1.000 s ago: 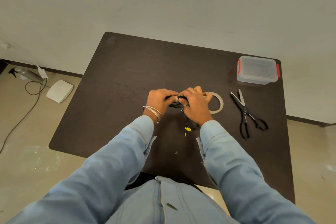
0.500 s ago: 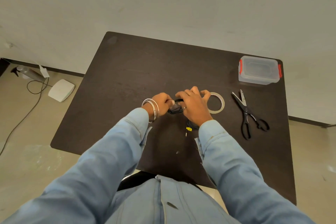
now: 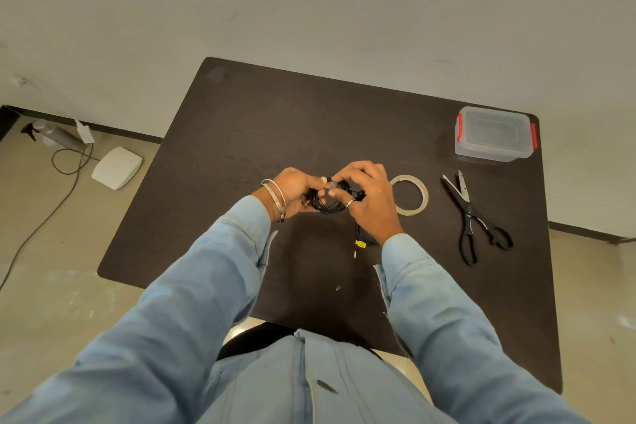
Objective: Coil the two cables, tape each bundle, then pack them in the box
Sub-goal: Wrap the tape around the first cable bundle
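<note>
A small black cable coil [image 3: 328,204] is held above the middle of the dark table [image 3: 241,134] between both hands. My left hand [image 3: 297,194] grips its left side, and my right hand [image 3: 370,198] pinches its top and right side. A second black cable [image 3: 361,240] with a yellow tag lies on the table under my right wrist, mostly hidden. The tape roll [image 3: 411,195] lies flat just right of my right hand. The clear box [image 3: 494,134] with red latches stands closed at the far right corner.
Black scissors [image 3: 473,220] lie open to the right of the tape roll. On the floor to the left are a white flat device [image 3: 117,167], a spray bottle [image 3: 55,132] and a trailing cord [image 3: 44,217]. The wall runs behind the table.
The hands have turned so the cable coil now shows between them; my right fingers have shifted onto its top. The second cable, tape and scissors have not moved.
</note>
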Tool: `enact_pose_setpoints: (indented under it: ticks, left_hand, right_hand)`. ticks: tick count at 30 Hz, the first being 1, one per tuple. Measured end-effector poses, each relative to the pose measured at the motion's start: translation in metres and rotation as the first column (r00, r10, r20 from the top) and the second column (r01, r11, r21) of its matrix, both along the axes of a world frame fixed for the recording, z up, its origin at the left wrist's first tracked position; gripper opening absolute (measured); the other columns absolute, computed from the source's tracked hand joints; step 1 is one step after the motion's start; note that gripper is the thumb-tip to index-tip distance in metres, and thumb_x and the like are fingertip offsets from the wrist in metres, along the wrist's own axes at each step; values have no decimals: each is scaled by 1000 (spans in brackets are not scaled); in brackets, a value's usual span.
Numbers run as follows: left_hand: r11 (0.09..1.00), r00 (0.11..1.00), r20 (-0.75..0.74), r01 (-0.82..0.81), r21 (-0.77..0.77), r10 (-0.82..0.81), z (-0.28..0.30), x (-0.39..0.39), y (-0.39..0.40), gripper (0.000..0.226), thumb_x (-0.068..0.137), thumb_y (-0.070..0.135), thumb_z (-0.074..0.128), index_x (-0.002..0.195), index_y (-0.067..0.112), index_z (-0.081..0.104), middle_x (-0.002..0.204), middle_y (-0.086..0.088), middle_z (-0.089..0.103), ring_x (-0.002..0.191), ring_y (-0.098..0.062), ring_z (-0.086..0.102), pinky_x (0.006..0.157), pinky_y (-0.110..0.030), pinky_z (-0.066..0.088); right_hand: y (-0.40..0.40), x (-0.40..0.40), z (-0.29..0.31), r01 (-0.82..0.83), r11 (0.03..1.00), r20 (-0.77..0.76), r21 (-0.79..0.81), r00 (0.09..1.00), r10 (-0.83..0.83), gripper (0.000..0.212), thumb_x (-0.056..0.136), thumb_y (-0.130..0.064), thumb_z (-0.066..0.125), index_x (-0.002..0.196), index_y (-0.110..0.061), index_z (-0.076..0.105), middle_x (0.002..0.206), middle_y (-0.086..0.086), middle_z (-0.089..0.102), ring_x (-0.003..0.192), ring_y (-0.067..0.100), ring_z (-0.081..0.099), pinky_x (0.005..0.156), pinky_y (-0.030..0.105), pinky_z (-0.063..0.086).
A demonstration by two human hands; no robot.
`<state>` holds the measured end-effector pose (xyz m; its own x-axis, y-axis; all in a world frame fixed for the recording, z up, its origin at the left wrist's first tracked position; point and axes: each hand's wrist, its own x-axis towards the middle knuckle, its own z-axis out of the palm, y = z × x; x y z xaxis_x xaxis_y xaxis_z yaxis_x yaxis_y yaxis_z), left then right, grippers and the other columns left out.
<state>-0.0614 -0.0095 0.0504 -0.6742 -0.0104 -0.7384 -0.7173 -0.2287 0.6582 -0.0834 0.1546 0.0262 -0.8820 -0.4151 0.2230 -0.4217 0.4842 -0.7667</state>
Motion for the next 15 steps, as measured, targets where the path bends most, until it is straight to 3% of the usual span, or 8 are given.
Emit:
enact_pose_setpoints:
  ticks: [4, 6, 9, 13, 15]
  left_hand:
    - [999, 1000, 5, -27, -18, 27, 0, 1, 0, 13, 89, 8, 58, 79, 5, 66, 60, -4, 60, 62, -15, 58, 70, -35, 55]
    - [998, 998, 0, -59, -35, 59, -2, 0, 1, 9, 86, 9, 63, 80, 4, 68, 62, -5, 62, 66, -17, 60, 73, -37, 56]
    - [992, 996, -11, -93, -89, 93, -3, 0, 3, 9, 84, 10, 67, 85, 1, 69, 70, -9, 63, 72, -21, 62, 81, -43, 56]
    - [973, 992, -66, -119, -197, 108, -3, 2, 6, 12, 83, 10, 68, 74, 2, 67, 61, -7, 60, 60, -18, 59, 73, -38, 58]
    - [968, 992, -84, -112, -223, 95, -3, 3, 7, 15, 82, 10, 69, 69, 4, 66, 60, -7, 61, 57, -16, 59, 67, -33, 59]
  right_hand:
    - [-2, 2, 1, -4, 1000, -2, 20, 1000, 4, 10, 80, -22, 73, 88, -22, 68, 100, -6, 57, 101, 15, 45, 82, 36, 42]
    - [-2, 3, 2, 4, 997, -5, 78, 1000, -3, 8, 81, -22, 69, 86, -23, 63, 101, -6, 56, 101, 15, 45, 78, 41, 40]
    - [0, 3, 3, -2, 972, -115, 233, 993, 30, 6, 80, -25, 64, 83, -19, 62, 98, -2, 56, 97, 19, 48, 70, 36, 34]
    - [2, 1, 1, 25, 904, -236, 427, 968, 85, 26, 83, -31, 50, 79, -13, 68, 91, 4, 61, 88, 25, 54, 69, 35, 29]
    - [1, 1, 2, 46, 887, -260, 460, 962, 85, 26, 83, -27, 51, 79, -11, 70, 89, 6, 63, 85, 26, 56, 68, 34, 27]
